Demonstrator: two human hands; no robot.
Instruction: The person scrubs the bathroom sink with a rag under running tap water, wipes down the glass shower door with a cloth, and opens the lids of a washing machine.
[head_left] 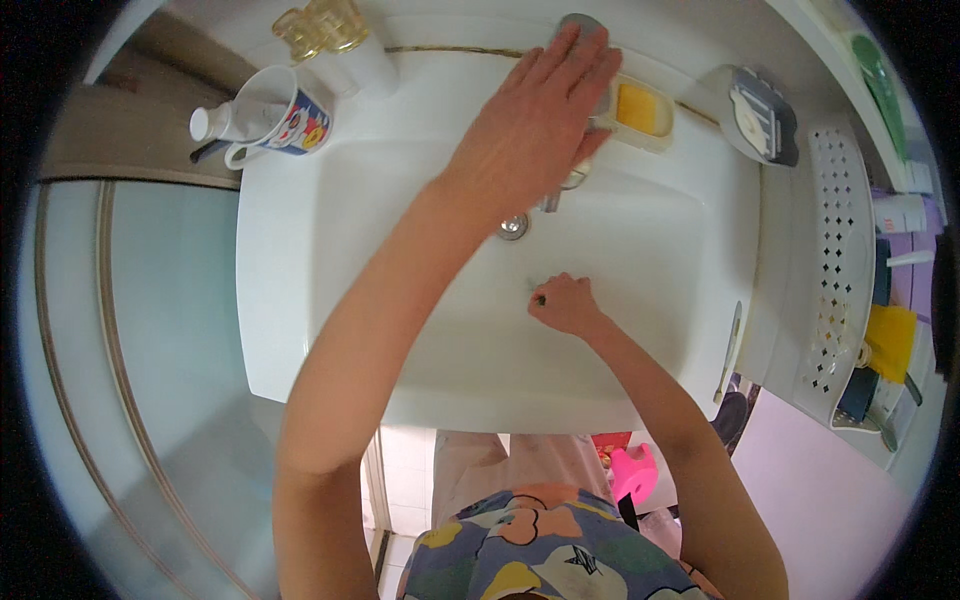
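My left hand (535, 120) reaches over the tap at the back of the white sink (400, 330), its fingers stretched out and lying across a grey rounded thing (580, 22). The hand covers most of the tap; a bit of its metal spout (550, 203) shows below. Lower in the basin, my right hand (565, 305) is closed in a fist. A small dark green end shows at its curled fingers, but most of what it holds is hidden. The metal drain (513, 227) lies between the two hands.
A soap dish with yellow soap (637, 108) stands right of the tap. At back left are a patterned mug (300, 125) holding a white-capped bottle and gold-topped bottles (340, 25). A toothbrush (730, 350) rests on the right rim, beside a perforated white basket (835, 260).
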